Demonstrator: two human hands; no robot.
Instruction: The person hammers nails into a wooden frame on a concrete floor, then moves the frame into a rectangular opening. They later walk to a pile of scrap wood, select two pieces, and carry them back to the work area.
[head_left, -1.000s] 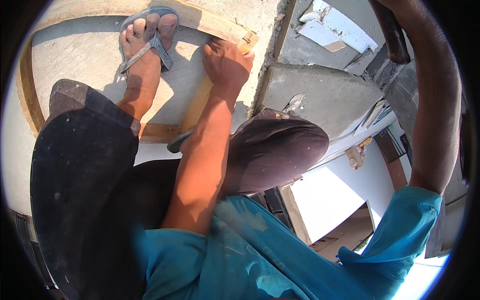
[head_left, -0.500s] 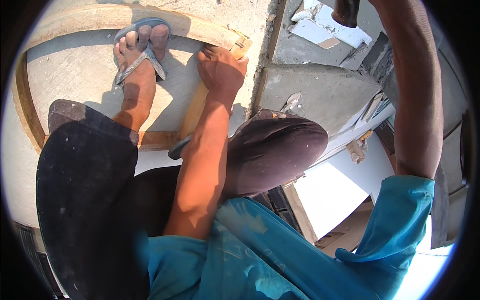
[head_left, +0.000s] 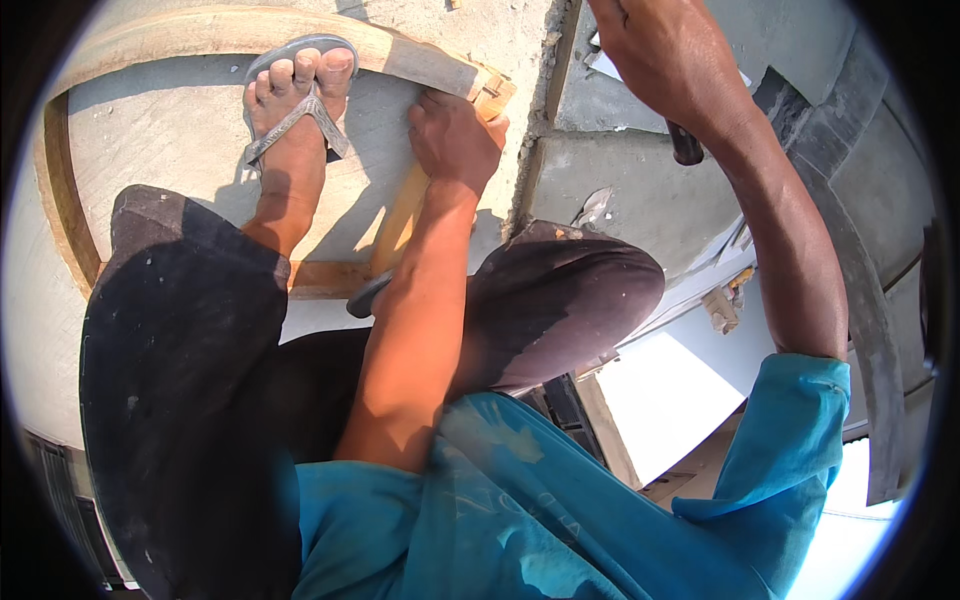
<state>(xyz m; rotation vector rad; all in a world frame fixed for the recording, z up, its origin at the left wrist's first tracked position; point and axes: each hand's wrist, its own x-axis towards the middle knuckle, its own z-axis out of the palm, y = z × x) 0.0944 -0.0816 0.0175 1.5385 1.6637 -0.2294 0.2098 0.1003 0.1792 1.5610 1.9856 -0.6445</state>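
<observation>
A wooden frame (head_left: 190, 35) with a curved far rail lies on the concrete floor before me. My left hand (head_left: 455, 140) is closed around the slat (head_left: 393, 238) at the frame's right side, close under the corner joint (head_left: 492, 93). At the top, right of that corner, my right hand (head_left: 665, 55) is raised, its fingers partly cut off by the picture's edge. It grips a tool by its dark handle (head_left: 685, 145), whose rounded end sticks out below the hand. The tool's head is out of view. My sandalled left foot (head_left: 298, 105) rests against the far rail.
Right of the frame, a rough-edged gap (head_left: 532, 165) divides the floor from grey slabs (head_left: 640, 185). Broken chips (head_left: 594, 205) lie on them. A white panel (head_left: 665, 400) and a long grey strip (head_left: 850, 240) are farther right. My right knee (head_left: 600, 275) juts beside the slat.
My right hand has come down and left into view with the handle; earlier only the forearm and handle end showed. My left hand keeps its hold at the corner.
</observation>
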